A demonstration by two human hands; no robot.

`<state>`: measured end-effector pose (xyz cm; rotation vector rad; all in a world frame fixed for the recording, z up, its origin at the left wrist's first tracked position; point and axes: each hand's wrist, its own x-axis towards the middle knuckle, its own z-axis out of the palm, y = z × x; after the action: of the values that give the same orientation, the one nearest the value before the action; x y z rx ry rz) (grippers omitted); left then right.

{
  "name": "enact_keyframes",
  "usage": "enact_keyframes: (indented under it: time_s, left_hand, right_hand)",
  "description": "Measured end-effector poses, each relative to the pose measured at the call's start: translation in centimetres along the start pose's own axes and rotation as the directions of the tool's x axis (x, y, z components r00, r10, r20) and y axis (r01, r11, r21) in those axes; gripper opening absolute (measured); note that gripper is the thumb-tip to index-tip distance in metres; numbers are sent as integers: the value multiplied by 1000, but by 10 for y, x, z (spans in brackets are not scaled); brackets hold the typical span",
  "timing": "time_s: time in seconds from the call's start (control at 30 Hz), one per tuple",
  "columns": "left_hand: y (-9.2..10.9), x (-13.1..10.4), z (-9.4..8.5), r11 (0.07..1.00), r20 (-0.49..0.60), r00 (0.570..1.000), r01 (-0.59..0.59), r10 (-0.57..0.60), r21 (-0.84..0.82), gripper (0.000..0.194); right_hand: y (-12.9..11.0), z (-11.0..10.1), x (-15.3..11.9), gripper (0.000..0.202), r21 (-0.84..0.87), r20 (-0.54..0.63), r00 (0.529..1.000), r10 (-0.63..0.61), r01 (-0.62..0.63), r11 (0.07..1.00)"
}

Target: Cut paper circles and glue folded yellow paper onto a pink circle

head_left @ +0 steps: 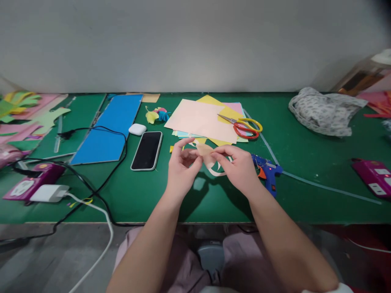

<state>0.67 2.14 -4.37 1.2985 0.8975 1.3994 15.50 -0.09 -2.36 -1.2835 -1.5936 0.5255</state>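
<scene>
Between my two hands is a pale peach paper piece with thin curling strips, raised over the green table. My left hand pinches its left side with thumb and fingers. On the right side, my right hand grips the same paper between thumb and forefinger. A blue glue gun lies just right of my right hand, partly hidden by it. Scissors with red and yellow handles rest on stacked coloured paper sheets beyond my hands. Small folded paper flowers sit left of the stack.
A phone, a white earbud case and a blue board lie to the left. Black and white cables run from a purple power strip. A patterned cloth bundle and another purple power strip are at right.
</scene>
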Motion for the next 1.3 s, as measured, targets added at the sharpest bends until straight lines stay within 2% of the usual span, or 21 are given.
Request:
enact_keyframes:
  time_s: [0.17, 0.3, 0.43, 0.57, 0.8, 0.97, 1.07, 1.2, 1.3]
  left_hand:
    - [0, 3, -4, 1000, -60, 998, -19, 18, -6, 40]
    - [-1, 1, -3, 1000, 12, 1000, 4, -4, 19, 37]
    - [-4, -3, 0, 985, 29, 999, 21, -26, 170, 11]
    - [-4, -4, 1, 974, 35, 999, 11, -19, 225, 12]
    - [-3, -4, 1, 952, 43, 999, -33, 21, 303, 8]
    - [-1, -5, 1, 950, -5, 1000, 15, -14, 313, 9]
    - [-2, -4, 3, 971, -21, 999, 42, -38, 235, 11]
    - [-4, -3, 6, 992, -110, 988, 112, -105, 63, 14]
    - [-2, -3, 9, 992, -112, 986, 128, -125, 21, 15]
  right_hand:
    - [1, -4, 1, 9, 49, -32, 997, 63, -62, 997]
    - [-1, -4, 2, 9, 74, 2, 996, 85, -85, 994]
    - [-1, -1, 1, 7, 52, 12, 996, 86, -87, 995]
    - [-2, 3, -1, 6, 43, 45, 996, 80, -82, 996]
    - [-1, 4, 0, 7, -112, 1, 1000, -7, 7, 994]
    - [3, -1, 2, 8, -210, -54, 997, -52, 40, 977]
    - [1, -3, 3, 7, -134, -43, 999, 2, -7, 991]
    - [-4, 0, 2, 4, 114, 49, 990, 134, -139, 984]
    - [-7, 3, 0, 3, 177, 94, 979, 182, -197, 964]
